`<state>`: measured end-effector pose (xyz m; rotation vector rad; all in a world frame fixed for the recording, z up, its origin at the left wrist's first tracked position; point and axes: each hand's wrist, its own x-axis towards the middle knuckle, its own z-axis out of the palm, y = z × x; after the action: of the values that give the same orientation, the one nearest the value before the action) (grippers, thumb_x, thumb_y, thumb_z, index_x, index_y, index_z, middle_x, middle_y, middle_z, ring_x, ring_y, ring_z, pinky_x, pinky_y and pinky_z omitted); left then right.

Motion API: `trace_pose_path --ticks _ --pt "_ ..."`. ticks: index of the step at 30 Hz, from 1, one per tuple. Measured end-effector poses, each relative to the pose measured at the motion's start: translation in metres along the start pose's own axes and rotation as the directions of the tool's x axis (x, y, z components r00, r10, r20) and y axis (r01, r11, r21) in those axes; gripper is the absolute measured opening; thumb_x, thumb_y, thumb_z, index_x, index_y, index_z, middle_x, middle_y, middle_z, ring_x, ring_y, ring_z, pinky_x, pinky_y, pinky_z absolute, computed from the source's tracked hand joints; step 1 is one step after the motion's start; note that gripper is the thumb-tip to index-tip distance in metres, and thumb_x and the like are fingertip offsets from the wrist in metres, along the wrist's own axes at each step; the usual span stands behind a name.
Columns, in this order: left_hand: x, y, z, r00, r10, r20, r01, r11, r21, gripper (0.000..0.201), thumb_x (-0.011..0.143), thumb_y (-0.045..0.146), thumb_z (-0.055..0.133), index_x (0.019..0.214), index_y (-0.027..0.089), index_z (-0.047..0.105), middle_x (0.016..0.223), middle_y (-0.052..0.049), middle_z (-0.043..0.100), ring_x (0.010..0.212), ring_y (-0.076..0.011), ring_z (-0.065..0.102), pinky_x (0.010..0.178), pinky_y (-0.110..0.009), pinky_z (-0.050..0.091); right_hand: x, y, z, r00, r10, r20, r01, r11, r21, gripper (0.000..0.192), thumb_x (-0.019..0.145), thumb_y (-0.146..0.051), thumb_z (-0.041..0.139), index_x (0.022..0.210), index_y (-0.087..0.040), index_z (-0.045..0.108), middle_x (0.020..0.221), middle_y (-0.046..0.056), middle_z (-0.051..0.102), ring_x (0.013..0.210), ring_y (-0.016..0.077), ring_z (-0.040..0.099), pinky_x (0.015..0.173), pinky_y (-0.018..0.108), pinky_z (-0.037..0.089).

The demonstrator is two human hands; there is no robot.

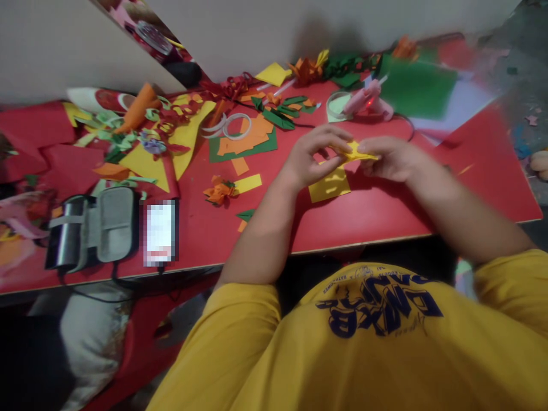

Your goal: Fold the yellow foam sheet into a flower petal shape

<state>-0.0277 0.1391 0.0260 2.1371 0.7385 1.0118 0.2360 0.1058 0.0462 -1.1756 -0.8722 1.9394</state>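
Observation:
Between my two hands is a small piece of folded yellow paper, held just above the red table. My left hand pinches its left side, thumb below and fingers above. Its right end is gripped by the closed fingers of my right hand. Beneath them a flat yellow paper square lies on the table. To the left are an orange paper flower and a yellow paper strip. Behind my hands rests a pink glue gun with a red light glowing.
A roll of tape lies on orange and green paper pieces. Green sheets are at the back right. Yellow paper and many scraps cover the left. An open grey case and a phone sit near the front edge.

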Motion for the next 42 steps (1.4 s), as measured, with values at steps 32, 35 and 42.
trace_pose_path --ticks 32,35,42 --pt "0.002 -0.038 0.018 0.962 0.053 -0.267 -0.074 0.995 -0.069 0.032 0.094 0.058 0.098 0.098 0.03 0.083 0.128 -0.007 0.086 0.118 -0.0272 0.083 0.085 -0.038 0.069 0.002 0.011 -0.009 0.355 -0.873 0.335 0.645 -0.031 -0.764 0.017 0.101 -0.032 0.083 0.118 -0.033 0.083 0.128 0.009 0.085 0.114 0.0321 0.08 0.085 0.048 0.073" --pt "0.001 -0.039 0.024 0.969 0.018 -0.245 -0.052 0.989 -0.135 0.032 0.094 0.056 0.098 0.1 0.029 0.082 0.135 -0.009 0.085 0.121 -0.0259 0.083 0.088 -0.036 0.07 0.002 0.017 -0.008 0.361 -0.877 0.317 0.59 -0.048 -0.806 0.017 0.099 -0.031 0.085 0.116 -0.032 0.082 0.127 0.01 0.083 0.111 0.0324 0.08 0.08 0.047 0.073" --pt "-0.004 -0.028 0.04 0.949 -0.215 -0.23 0.1 0.898 -0.428 0.034 0.093 0.05 0.098 0.107 0.027 0.078 0.152 -0.008 0.082 0.111 -0.0215 0.085 0.074 -0.029 0.07 0.004 0.023 -0.009 0.365 -0.908 0.206 0.473 -0.009 -0.881 0.016 0.104 -0.033 0.079 0.12 -0.033 0.085 0.117 0.007 0.086 0.104 0.0309 0.083 0.094 0.052 0.075"
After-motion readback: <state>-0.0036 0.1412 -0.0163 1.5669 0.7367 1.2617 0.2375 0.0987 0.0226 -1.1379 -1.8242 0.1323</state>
